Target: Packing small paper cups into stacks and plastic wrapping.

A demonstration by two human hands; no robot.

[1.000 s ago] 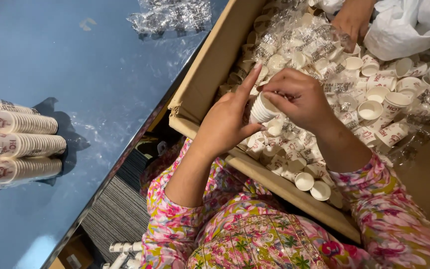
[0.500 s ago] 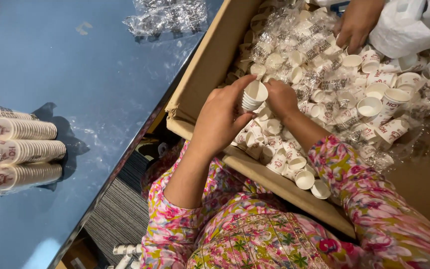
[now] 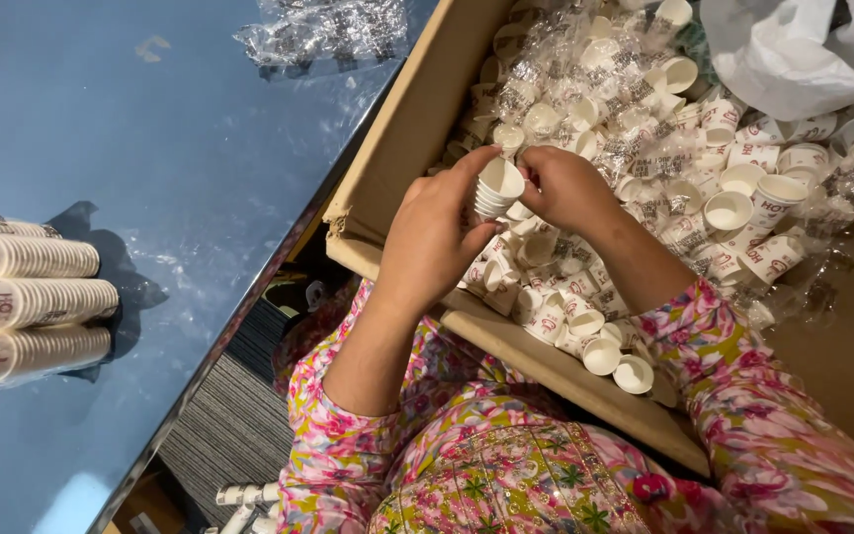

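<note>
The left hand is wrapped around a short stack of small white paper cups, thumb on one side and fingers curled behind, with the open mouth of the top cup facing up towards the camera. The right hand sits just beside it, fingers clenched loosely and their tips touching the far rim of the stack (whether it pinches a cup of its own cannot be told, as the fingers hide that side).

Both hands hover over the near corner of a large brown cardboard box, which is heaped with loose white paper cups with red print and crumpled clear plastic sleeves. A few cups lie along the box's near wall, close to the person's floral pink sleeves.

To the left stands a glossy blue desk. At its left edge lie three long stacks of nested paper cups on their sides, one beside another. A crumpled clear plastic wrapper rests at the desk's far side, near the box. A white plastic bag lies over the box's far right corner.
</note>
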